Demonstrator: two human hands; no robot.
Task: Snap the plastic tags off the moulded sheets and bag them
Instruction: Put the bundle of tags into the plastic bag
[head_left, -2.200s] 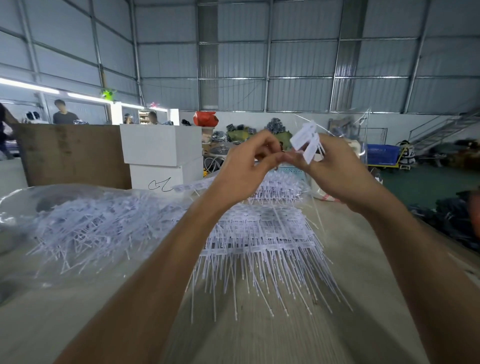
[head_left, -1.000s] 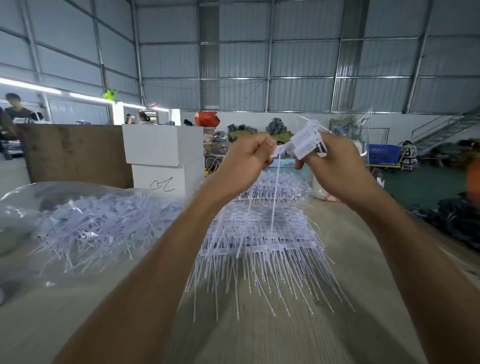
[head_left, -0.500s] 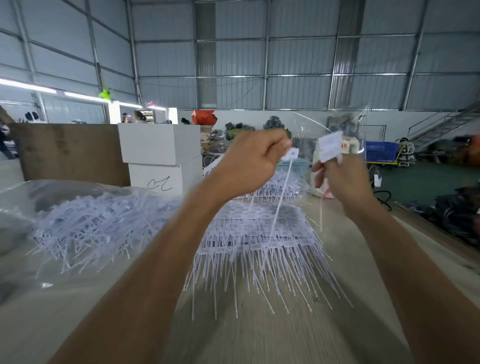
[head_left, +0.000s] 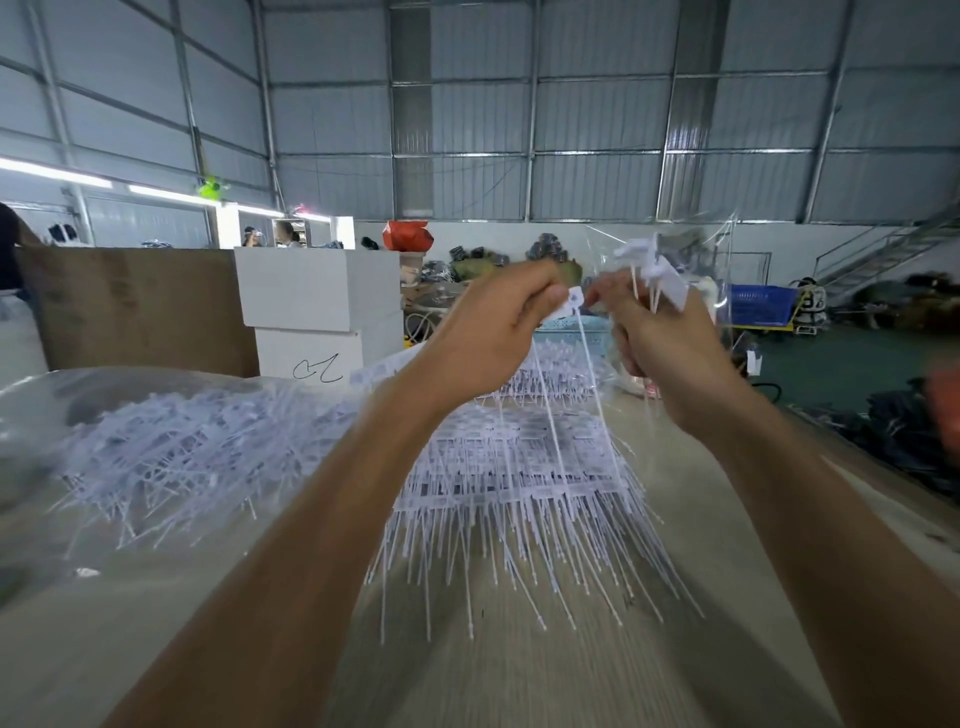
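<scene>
Far left on the pale wooden surface (head_left: 519, 675): clear plastic bag of loose white snapped-off tags (head_left: 171, 447), lying flat, mouth not visible. Centre: stack of white moulded tag sheets (head_left: 509, 483) with thin tails fanning toward the camera, lots left to do. Left hand (head_left: 488, 332) raised above the stack, thumb and forefinger pinching a single white plastic tag (head_left: 569, 306) by its head, thin tail hanging down over the sheets. Right hand (head_left: 660, 338) clenched round a bundle of detached white tags (head_left: 654, 270), heads sticking up above the fist; looks like a thin clear bag film around it, can't confirm. Change: half a second ago hands were apart after the snap, now they have closed up again, the right hand's fingertips almost at the single tag. Reads as handing the fresh tag into the right-hand bundle; bagging not yet done for this batch
</scene>
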